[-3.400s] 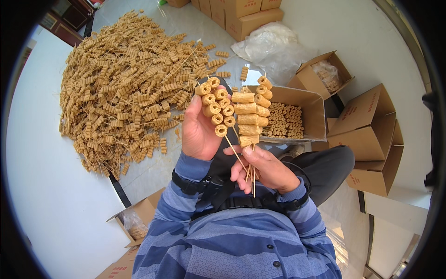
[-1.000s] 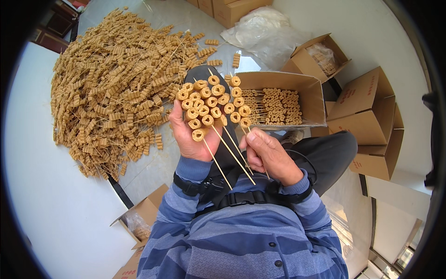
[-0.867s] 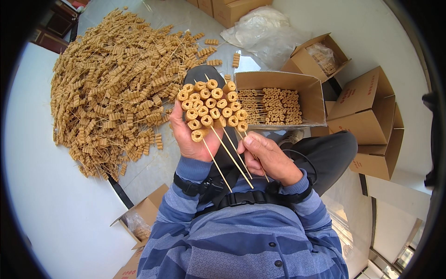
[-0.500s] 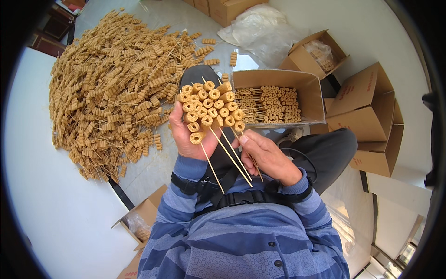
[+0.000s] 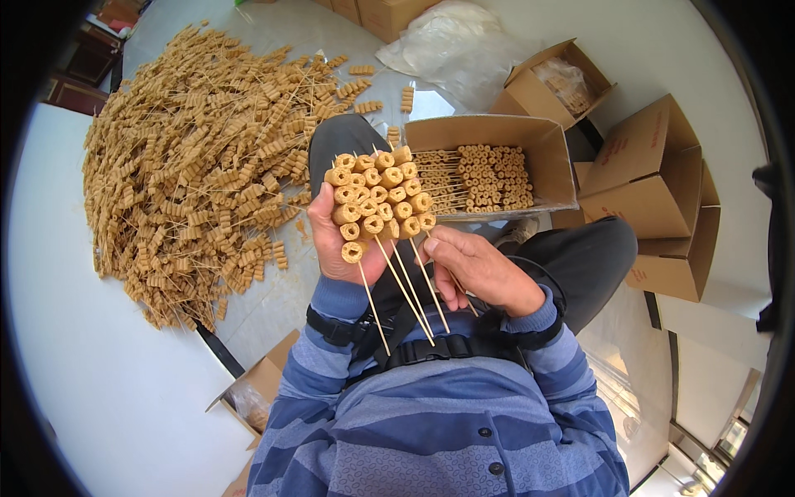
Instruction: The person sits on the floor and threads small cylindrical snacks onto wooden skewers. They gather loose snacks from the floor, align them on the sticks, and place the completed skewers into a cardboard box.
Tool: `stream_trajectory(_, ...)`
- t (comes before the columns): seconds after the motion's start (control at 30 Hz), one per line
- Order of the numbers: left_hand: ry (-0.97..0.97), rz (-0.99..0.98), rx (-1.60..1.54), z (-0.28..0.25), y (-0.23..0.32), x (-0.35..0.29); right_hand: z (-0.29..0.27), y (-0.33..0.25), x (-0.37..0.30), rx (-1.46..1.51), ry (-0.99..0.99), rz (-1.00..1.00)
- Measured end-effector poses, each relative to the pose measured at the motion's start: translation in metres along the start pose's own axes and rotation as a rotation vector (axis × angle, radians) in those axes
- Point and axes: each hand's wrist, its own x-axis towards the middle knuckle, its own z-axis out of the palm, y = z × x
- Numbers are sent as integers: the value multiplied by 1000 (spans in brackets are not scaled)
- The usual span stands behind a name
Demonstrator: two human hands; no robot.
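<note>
My left hand point(image 5: 333, 247) is wrapped round the left side of a bundle of skewers point(image 5: 378, 195), each threaded with tan, hollow, ring-shaped food pieces. The bundle is held up over my lap, and several bare sticks slant down from it. Beside its lower right edge, my right hand point(image 5: 474, 263) is closed with thumb and fingertips on a skewer; the tip of a thin stick shows below the fingers. Part of that skewer is hidden by the hand. Just beyond, an open cardboard box point(image 5: 550, 166) contains rows of the same skewers laid flat.
A large heap of loose skewers point(image 5: 190, 174) covers the floor at left. Clear plastic sheeting point(image 5: 451, 45) lies at the back. Open cardboard boxes point(image 5: 642, 166) stand at right, one smaller box point(image 5: 517, 95) holding a plastic bag. Another box point(image 5: 263, 377) is at lower left.
The bundle has tilted slightly, and its lower stick ends have swung left. My right hand has shifted a little right, and one more bare stick stands apart from it.
</note>
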Motion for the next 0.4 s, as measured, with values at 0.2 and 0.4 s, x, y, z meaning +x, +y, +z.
stream_trajectory(0.2,-119,-94,-79,0,-1,-2,-2,2,0,-12,-59,7)
stream_trajectory(0.4,-137,-118,1,-15,0,4,1,21,11,81,-62,-24)
